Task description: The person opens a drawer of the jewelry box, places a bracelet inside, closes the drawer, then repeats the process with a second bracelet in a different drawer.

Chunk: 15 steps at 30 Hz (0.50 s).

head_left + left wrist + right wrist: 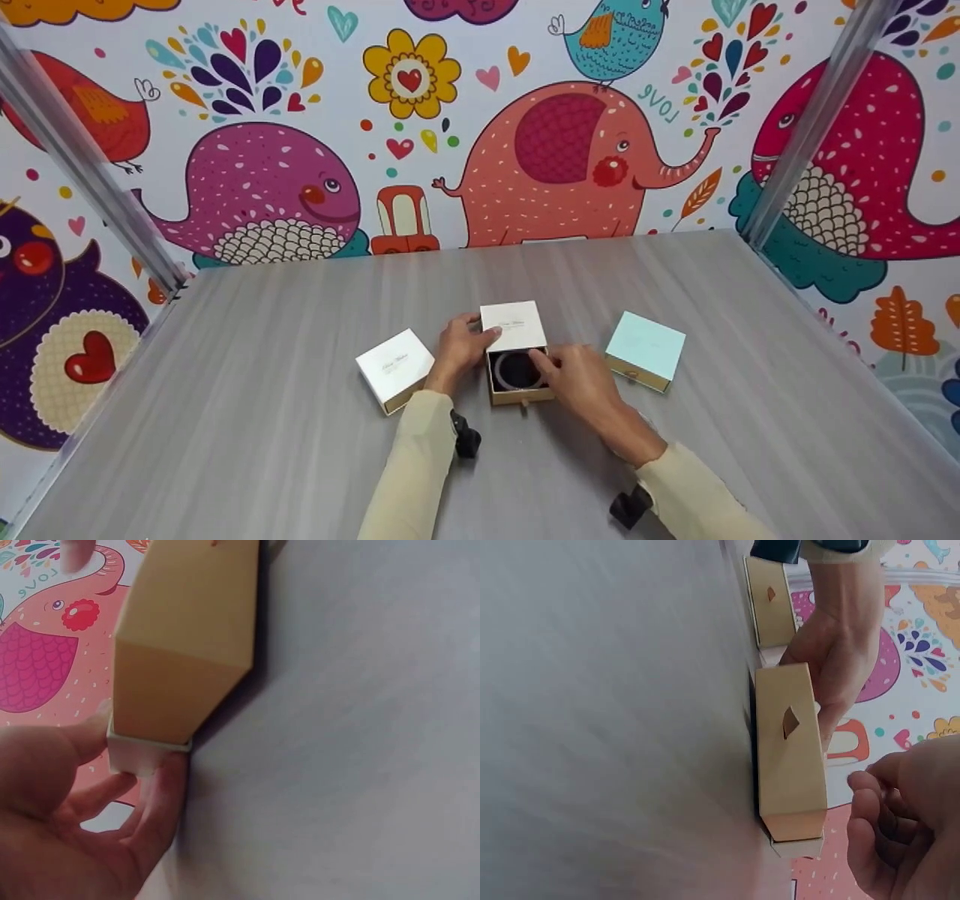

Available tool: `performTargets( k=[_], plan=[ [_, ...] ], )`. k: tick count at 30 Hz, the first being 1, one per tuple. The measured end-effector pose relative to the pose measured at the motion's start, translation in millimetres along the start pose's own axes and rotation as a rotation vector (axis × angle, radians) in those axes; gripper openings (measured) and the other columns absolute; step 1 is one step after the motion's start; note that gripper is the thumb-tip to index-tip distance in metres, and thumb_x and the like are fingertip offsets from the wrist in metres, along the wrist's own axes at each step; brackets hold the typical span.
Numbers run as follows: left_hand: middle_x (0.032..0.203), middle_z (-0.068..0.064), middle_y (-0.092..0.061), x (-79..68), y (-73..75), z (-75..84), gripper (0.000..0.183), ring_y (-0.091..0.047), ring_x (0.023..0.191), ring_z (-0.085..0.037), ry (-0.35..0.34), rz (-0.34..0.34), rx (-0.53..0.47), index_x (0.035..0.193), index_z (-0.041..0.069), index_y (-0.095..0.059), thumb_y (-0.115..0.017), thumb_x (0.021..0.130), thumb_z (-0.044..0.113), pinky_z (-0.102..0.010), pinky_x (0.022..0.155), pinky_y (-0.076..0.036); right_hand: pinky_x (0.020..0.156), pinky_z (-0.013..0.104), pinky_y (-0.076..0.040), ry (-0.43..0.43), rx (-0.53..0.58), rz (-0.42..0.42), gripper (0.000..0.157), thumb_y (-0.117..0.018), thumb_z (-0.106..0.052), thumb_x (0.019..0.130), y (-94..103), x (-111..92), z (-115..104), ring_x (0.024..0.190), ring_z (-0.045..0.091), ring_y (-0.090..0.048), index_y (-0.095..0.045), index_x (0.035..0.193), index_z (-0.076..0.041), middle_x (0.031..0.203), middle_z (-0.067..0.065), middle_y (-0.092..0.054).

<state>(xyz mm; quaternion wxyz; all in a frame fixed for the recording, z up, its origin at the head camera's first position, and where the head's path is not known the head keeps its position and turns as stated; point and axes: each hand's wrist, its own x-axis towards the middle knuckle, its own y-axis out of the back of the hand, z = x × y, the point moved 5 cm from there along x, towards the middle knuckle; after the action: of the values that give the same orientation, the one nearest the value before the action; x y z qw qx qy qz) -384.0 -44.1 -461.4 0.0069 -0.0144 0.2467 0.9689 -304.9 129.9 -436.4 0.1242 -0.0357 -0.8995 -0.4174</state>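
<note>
In the head view, my left hand (pixel 461 349) grips the white sleeve of a drawer-style jewelry box (pixel 513 324), thumb on its top. The tan drawer (pixel 184 607) sticks well out of the sleeve, and a small ribbon pull (pixel 790 722) hangs at its front. Inside the drawer, a pale round bangle (pixel 501 381) lies on a black pad (pixel 519 367). My right hand (pixel 589 382) hovers over the drawer's right side, fingertips overlapping the bangle's edge in the head view. The right wrist view has its loosely bent fingers (pixel 864 804) above the drawer, nothing visible in them.
A second white box (pixel 395 366), closed, lies to the left beside my left forearm. To the right of my right hand sits a mint-green box (pixel 646 346) with a tan front. Grey wood-grain table (pixel 262 435) runs back to a cartoon-printed wall (pixel 420 161).
</note>
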Motion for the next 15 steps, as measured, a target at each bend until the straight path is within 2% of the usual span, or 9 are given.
performTargets(
  k=[5,8,11,15],
  plan=[
    [0.134,-0.027,-0.062,-0.2,1.2,0.8,0.05,-0.058,0.126,-0.037,-0.011,0.001,0.003,0.131,-0.008,-0.059,-0.071,0.091,0.019,-0.046,0.11,-0.045,0.042,0.02,-0.023,-0.002,0.025,-0.034,0.056,-0.067,-0.024,0.096,-3.8,-15.1,-1.3,0.039,0.002,-0.032,-0.042,0.047,-0.016,0.044,-0.012,-0.033],
    [0.134,-0.027,-0.061,0.0,1.4,1.1,0.049,-0.058,0.126,-0.037,-0.014,0.0,0.002,0.131,-0.008,-0.059,-0.07,0.091,0.019,-0.047,0.11,-0.045,0.038,0.02,-0.03,-0.054,0.089,-0.096,0.053,-0.066,-0.027,0.097,-7.7,-24.0,0.4,0.034,0.002,-0.039,-0.054,0.048,-0.012,0.042,-0.01,-0.042],
    [0.134,-0.026,-0.061,0.3,0.8,0.9,0.048,-0.058,0.126,-0.037,-0.014,-0.001,0.0,0.13,-0.008,-0.06,-0.07,0.092,0.019,-0.046,0.11,-0.045,0.036,0.023,-0.039,-0.132,0.198,-0.206,0.043,-0.064,-0.032,0.098,-14.1,-31.0,5.6,0.033,0.004,-0.046,-0.071,0.064,-0.008,0.044,-0.005,-0.052],
    [0.134,-0.026,-0.062,-0.3,-0.7,0.9,0.048,-0.058,0.125,-0.037,-0.004,-0.004,0.007,0.131,-0.007,-0.06,-0.07,0.092,0.019,-0.046,0.109,-0.045,0.037,0.026,-0.047,-0.258,0.395,-0.376,0.034,-0.062,-0.034,0.099,-24.7,-36.6,15.6,0.035,0.005,-0.05,-0.076,0.09,-0.005,0.049,-0.002,-0.059]
  ],
)
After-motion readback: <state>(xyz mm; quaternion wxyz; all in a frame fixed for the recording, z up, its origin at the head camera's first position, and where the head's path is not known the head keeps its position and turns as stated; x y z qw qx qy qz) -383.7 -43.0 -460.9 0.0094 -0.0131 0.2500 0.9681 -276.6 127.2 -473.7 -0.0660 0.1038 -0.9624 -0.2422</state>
